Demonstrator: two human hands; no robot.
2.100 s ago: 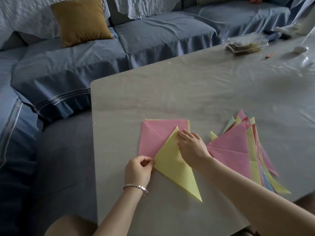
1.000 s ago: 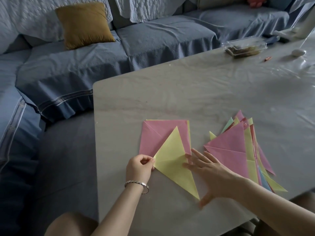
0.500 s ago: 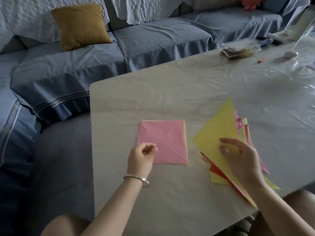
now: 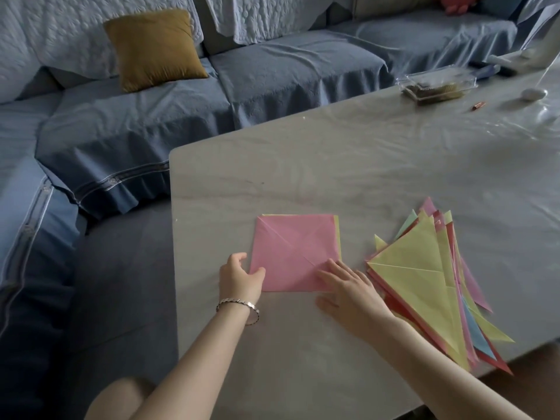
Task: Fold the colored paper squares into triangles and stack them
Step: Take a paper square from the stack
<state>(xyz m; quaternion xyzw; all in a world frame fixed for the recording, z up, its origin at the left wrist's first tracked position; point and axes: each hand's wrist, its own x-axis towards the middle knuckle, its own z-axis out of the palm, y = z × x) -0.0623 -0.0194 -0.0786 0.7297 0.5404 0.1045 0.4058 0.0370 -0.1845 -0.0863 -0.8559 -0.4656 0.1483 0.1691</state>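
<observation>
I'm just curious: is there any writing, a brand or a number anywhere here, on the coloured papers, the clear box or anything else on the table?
No text can be read anywhere.
pink square: plain, crease lines only.
stack of folded triangles: no print; pale flecks on a red sheet at its far end are too blurred to read.
clear plastic box: too small and blurred to show any label.

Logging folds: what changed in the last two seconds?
The right hand carried the folded yellow paper triangle rightward off the pink paper square onto the folded-triangle stack, released it, then returned to the square. The left hand stayed by the square's left corner.
</observation>
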